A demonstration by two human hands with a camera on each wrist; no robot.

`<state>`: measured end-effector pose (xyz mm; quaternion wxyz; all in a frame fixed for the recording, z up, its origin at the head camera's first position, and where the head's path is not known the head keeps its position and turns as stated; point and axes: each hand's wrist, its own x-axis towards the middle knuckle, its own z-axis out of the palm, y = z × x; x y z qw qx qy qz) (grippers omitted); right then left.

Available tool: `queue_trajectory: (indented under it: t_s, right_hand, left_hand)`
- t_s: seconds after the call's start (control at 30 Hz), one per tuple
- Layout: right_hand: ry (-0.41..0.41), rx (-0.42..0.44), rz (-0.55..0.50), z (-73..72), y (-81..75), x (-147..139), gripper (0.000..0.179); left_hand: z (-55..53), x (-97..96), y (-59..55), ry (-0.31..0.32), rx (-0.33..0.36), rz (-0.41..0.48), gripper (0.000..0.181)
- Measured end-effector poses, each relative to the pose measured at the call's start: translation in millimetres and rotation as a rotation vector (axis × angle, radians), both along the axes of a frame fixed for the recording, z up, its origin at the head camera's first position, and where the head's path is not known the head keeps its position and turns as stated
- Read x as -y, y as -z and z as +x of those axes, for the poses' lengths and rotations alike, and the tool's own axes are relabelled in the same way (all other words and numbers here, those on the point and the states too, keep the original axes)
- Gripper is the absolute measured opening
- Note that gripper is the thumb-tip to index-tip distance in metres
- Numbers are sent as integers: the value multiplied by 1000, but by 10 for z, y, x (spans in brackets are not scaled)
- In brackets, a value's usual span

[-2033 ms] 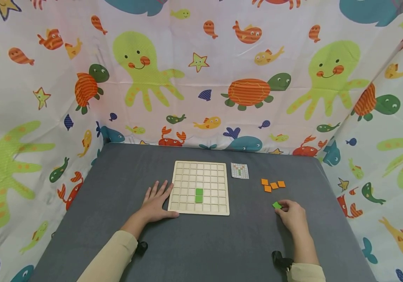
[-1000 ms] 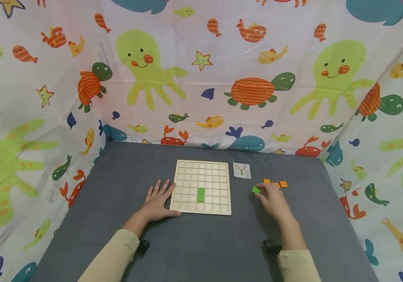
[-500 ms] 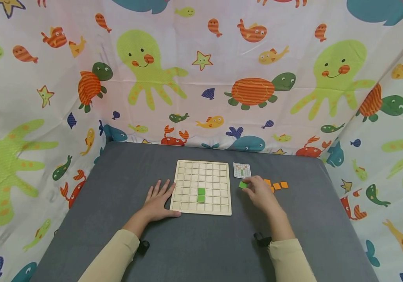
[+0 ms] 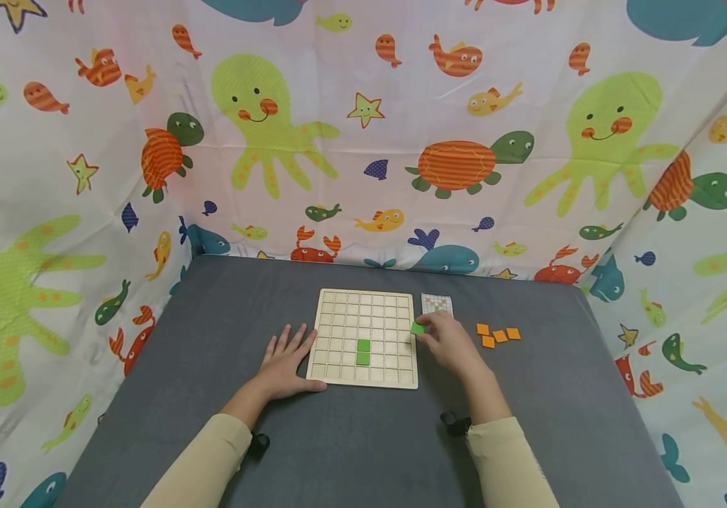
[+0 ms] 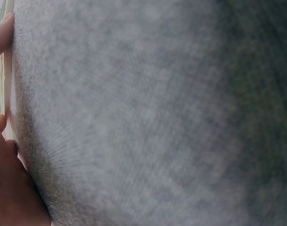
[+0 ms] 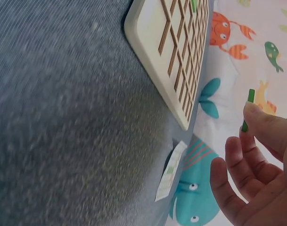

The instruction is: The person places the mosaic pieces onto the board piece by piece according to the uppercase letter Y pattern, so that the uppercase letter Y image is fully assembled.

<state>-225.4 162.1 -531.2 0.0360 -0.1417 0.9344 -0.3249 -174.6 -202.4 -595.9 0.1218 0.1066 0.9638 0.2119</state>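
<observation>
A pale wooden grid board (image 4: 338, 375) lies on the dark grey table, with two green square tiles (image 4: 363, 351) set one above the other in its lower middle cells. My left hand (image 4: 284, 367) rests with spread fingers at the board's left edge, thumb along the near left corner. Between thumb and fingertip my right hand (image 4: 451, 346) pinches another green tile (image 4: 418, 328), which overlaps the board's right edge in the head view. The right wrist view shows this green tile (image 6: 250, 96) edge-on, raised above the table, the other fingers loosely bent.
Several orange square tiles (image 4: 499, 336) lie loose to the right of my right hand. A small printed pattern card (image 4: 436, 303) sits beyond the board's right side, partly covered by that hand. A sea-animal curtain (image 4: 363, 141) surrounds the table (image 4: 363, 451).
My right hand has carried the green tile leftward from right of the orange tiles, past the card, to the board's right edge. The left hand has kept its place at the board.
</observation>
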Motion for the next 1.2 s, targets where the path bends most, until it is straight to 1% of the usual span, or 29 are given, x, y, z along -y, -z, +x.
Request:
queue_trajectory:
  t_s: [0.23, 0.37, 0.47, 0.57, 0.73, 0.97, 1.1, 1.2]
  right_hand:
    - [-38, -5, 1, -35, 31, 127, 27]
    - [-57, -11, 17, -62, 44, 199, 27]
    - [-69, -11, 19, -72, 43, 258, 27]
    - [-73, -4, 15, -80, 42, 330, 27]
    - [-79, 22, 21, -97, 63, 453, 27]
    - [-78, 30, 20, -105, 71, 562, 25]
    - [-92, 38, 20, -125, 54, 624, 25]
    - [-107, 42, 30, -147, 45, 676, 25]
  left_hand:
    - [4, 1, 11, 4, 3, 14, 118]
    - [-1, 0, 23, 4, 8, -1, 118]
    - [0, 0, 25, 2, 17, 4, 119]
    - [5, 2, 14, 0, 14, 28, 118]
    - [10, 14, 11, -4, 9, 18, 118]
    - [-10, 34, 59, 9, 8, 86, 122]
    - [-23, 40, 72, 14, -7, 81, 121]
    - [-27, 37, 64, 13, -1, 58, 121]
